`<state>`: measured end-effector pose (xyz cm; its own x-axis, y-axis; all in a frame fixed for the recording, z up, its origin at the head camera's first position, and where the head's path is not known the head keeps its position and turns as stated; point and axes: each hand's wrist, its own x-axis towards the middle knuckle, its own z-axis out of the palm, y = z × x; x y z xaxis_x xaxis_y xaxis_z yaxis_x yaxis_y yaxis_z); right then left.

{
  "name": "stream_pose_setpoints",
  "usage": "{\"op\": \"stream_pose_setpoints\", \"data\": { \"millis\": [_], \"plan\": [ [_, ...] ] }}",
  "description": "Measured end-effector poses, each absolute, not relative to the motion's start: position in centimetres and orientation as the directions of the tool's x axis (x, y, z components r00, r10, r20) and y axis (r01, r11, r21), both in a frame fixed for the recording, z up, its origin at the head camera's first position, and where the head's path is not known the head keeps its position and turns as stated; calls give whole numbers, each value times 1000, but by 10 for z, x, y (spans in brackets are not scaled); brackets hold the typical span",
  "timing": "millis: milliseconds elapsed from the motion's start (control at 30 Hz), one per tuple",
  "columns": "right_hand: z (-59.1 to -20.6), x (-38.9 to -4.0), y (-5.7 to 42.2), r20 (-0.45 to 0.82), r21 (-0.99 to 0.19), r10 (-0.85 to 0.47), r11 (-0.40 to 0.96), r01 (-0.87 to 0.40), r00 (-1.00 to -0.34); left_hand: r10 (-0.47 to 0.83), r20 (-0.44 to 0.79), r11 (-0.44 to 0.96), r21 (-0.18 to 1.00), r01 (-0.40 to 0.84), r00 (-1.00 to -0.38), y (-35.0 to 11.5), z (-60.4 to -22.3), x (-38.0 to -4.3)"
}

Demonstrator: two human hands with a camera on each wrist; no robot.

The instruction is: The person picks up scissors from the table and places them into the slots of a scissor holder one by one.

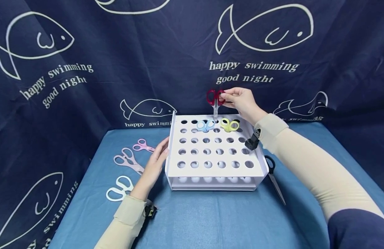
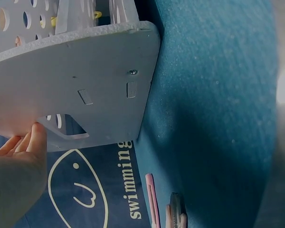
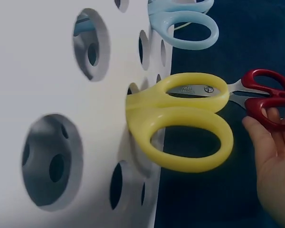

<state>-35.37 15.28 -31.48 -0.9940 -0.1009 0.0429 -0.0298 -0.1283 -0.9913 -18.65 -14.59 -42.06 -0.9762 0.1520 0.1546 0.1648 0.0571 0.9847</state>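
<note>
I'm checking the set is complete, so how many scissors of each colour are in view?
Red scissors: 1
Light blue scissors: 1
Yellow scissors: 1
Pink scissors: 1
Lilac scissors: 1
White scissors: 1
Black scissors: 1
Total: 7

So it's a blue-covered table [image 1: 204,218], white rack [image 1: 215,172] sitting toward the far side. Pink scissors [image 1: 145,147], lilac scissors [image 1: 131,162], white scissors [image 1: 125,191] lie far-to-near on its left, black scissors [image 1: 275,181] right.
</note>
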Motion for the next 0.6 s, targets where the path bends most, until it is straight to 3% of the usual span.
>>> {"op": "stream_pose_setpoints", "data": {
  "millis": [600],
  "plan": [
    [-324,-352,151,-23,-994,-134,-104,37,-991,155,159,55,984,169,-975,-146,-420,-186]
  ]
}}
